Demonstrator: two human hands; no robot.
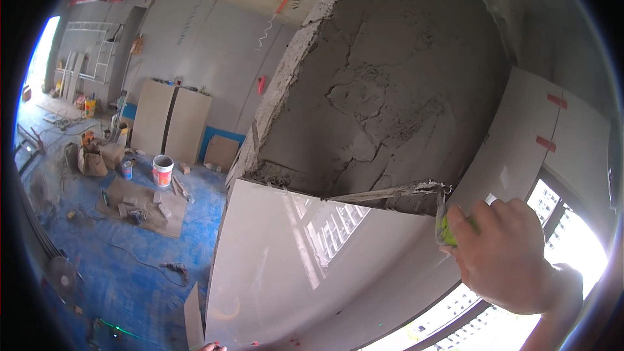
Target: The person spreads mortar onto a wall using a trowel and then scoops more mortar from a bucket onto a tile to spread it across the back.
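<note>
My right hand [504,253] is closed around the green handle of a trowel [447,229]. Its mortar-caked blade lies along the top edge of a glossy white wall tile [260,253], at the foot of a thick bed of wet grey mortar [390,84]. Cracks and ridges run across the mortar, and its left edge is rough and crumbly. Only some fingertips of my left hand [212,347] show at the lower edge, by the tile's bottom left corner; what they do is hidden.
Large tiles with red clips [546,143] cover the wall at right, beside a bright window [575,253]. On the blue-covered floor [136,266] at left stand a white and red bucket [162,172], bags [94,159] and leaning tile panels [153,117]. A power tool [174,272] lies with its cable.
</note>
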